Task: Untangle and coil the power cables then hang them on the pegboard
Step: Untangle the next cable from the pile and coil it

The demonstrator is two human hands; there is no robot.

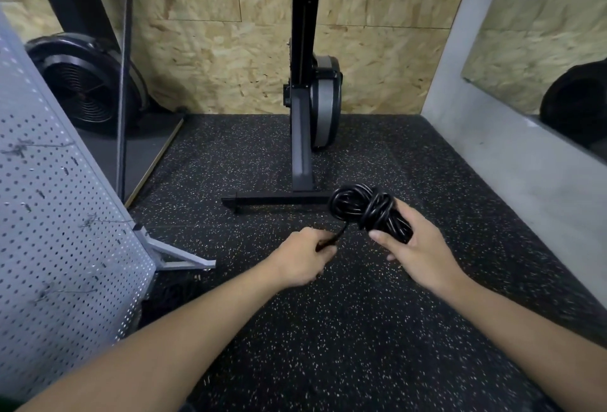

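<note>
The power cable (364,206) is hanging in the air above the speckled floor (328,346), towards its far edge, not resting on it; it is sitting as a lumpy black bundle, its loops crossing one another rather than lying in one flat ring. The right hand (418,249) is grasping the near side of that bundle, fingers curling under it and thumb pressing across the strands; the left hand (303,255) is pinching the short free tail (341,232) that is running down out of the bundle.

The step in hand is, I judge, tidying the coil and securing its end; doing it well is likely calling for light tension on the tail, so that the crossed loops are settling side by side; the right hand should be gripping just firmly enough that no loop is slipping out; any wrap of the tail round the waist should be leaving an open eye for a hook.

Both bare forearms are reaching forward; the left hand is lying lower and nearer the person, knuckles up; the right hand is showing its back to the camera, raised a little and turned inward. The pegboard (49,214) is standing along the floor's left edge, well apart from the cable; hanging is not yet begun.
</note>
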